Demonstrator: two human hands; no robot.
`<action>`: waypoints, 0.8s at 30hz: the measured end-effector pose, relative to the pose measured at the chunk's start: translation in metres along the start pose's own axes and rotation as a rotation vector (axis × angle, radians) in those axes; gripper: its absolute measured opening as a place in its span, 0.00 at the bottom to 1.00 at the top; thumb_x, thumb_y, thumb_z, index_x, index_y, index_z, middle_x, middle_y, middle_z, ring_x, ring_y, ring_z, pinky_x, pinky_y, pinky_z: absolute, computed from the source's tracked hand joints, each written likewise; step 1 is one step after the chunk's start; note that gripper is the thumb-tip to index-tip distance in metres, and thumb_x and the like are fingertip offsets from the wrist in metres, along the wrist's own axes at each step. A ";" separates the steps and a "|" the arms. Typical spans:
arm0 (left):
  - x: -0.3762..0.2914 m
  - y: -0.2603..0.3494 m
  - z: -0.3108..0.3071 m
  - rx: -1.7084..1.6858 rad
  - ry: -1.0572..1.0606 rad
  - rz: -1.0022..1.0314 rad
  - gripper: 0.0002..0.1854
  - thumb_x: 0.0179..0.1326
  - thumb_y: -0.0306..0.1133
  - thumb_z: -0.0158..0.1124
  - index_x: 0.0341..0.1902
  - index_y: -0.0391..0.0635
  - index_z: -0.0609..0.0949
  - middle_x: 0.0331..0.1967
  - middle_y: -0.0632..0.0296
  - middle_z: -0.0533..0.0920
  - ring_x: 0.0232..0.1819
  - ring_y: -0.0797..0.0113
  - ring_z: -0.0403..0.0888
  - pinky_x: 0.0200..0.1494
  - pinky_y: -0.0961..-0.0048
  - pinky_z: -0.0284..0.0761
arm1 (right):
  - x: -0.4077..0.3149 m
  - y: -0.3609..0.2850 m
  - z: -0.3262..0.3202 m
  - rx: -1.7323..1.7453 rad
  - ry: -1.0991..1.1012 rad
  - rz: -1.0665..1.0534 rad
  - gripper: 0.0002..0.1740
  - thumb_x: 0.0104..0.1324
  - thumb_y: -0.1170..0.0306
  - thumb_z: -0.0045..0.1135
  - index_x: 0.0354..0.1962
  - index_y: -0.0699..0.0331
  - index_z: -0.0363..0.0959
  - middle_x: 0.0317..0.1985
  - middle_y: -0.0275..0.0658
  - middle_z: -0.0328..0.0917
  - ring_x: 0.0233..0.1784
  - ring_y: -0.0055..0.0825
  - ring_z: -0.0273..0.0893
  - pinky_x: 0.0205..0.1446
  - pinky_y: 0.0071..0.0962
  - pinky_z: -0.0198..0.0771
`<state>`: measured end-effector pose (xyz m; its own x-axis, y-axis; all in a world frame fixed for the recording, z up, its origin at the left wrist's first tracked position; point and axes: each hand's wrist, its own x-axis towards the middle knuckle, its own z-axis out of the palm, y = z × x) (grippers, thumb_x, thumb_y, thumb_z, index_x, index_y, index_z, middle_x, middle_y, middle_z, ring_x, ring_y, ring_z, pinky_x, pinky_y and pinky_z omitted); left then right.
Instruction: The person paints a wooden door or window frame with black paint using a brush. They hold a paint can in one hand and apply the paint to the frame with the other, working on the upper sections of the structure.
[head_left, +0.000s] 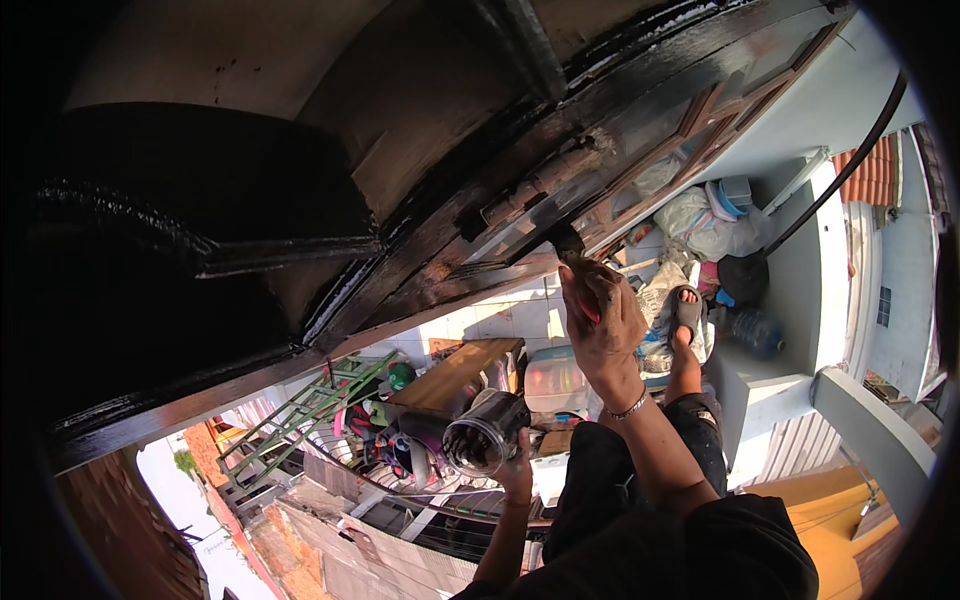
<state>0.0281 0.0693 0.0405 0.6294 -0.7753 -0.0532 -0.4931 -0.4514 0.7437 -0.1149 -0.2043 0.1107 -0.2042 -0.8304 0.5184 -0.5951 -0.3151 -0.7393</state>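
Note:
My right hand (604, 319) grips a paintbrush (571, 251) with a reddish handle. Its dark bristles are at the lower edge of a panelled wooden frame (420, 262); whether they touch it I cannot tell. Glossy black coating covers much of that woodwork, while a brownish turned piece (540, 184) on it shows patchy colour. Lower down, my left hand (515, 469) holds a clear jar (486, 435), tilted with its mouth towards me and dark, paint-like residue inside. The fingers behind the jar are partly hidden.
Below stand a green metal ladder (300, 420), a wooden board (457, 375) and a translucent plastic box (559, 382). Stuffed bags (694, 225) and a large water bottle (757, 334) lie near my sandalled foot (685, 311). A dark cable (847, 176) hangs at right.

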 end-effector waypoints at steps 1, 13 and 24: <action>0.000 0.002 0.001 -0.039 0.029 -0.001 0.29 0.60 0.23 0.73 0.64 0.33 0.72 0.61 0.50 0.78 0.58 0.61 0.78 0.62 0.62 0.74 | -0.001 -0.002 0.002 0.000 -0.006 -0.013 0.19 0.57 0.75 0.73 0.42 0.66 0.72 0.42 0.43 0.81 0.40 0.39 0.82 0.36 0.33 0.79; -0.001 -0.009 0.006 0.082 0.098 0.039 0.21 0.60 0.25 0.74 0.56 0.34 0.79 0.54 0.53 0.83 0.52 0.61 0.81 0.59 0.60 0.75 | 0.007 0.028 -0.002 -0.054 -0.027 0.010 0.16 0.59 0.73 0.73 0.40 0.64 0.74 0.40 0.42 0.81 0.36 0.38 0.82 0.35 0.32 0.78; 0.000 -0.015 0.011 0.047 0.163 0.064 0.22 0.59 0.25 0.75 0.55 0.34 0.79 0.53 0.53 0.83 0.51 0.61 0.81 0.58 0.62 0.75 | 0.025 0.045 -0.016 -0.043 0.064 -0.192 0.19 0.57 0.76 0.74 0.41 0.66 0.71 0.43 0.43 0.83 0.45 0.40 0.85 0.39 0.31 0.82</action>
<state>0.0288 0.0713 0.0221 0.6832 -0.7227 0.1047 -0.5604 -0.4268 0.7098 -0.1595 -0.2318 0.0977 -0.1318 -0.7254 0.6756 -0.6607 -0.4438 -0.6054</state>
